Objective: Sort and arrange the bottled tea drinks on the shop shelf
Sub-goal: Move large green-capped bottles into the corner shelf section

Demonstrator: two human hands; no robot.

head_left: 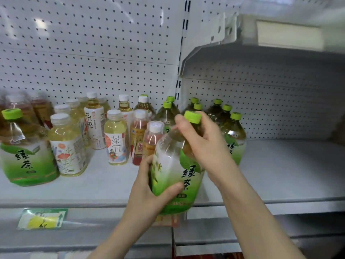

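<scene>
I hold a large green tea bottle (179,171) with a lime cap in both hands, at the front edge of the white shelf (280,176). My left hand (149,187) grips its lower body. My right hand (203,144) is wrapped round its neck just below the cap. Behind it stand several more lime-capped green tea bottles (233,135) in a cluster. To the left are smaller white-capped tea bottles (116,139) and a reddish one (138,139). Another large green tea bottle (24,148) stands at far left.
A flower-labelled pale tea bottle (67,146) stands front left. A white pegboard back wall (93,43) rises behind the shelf. An upper shelf (261,58) overhangs the right bay. A green and yellow price tag (43,218) hangs on the shelf's front rail.
</scene>
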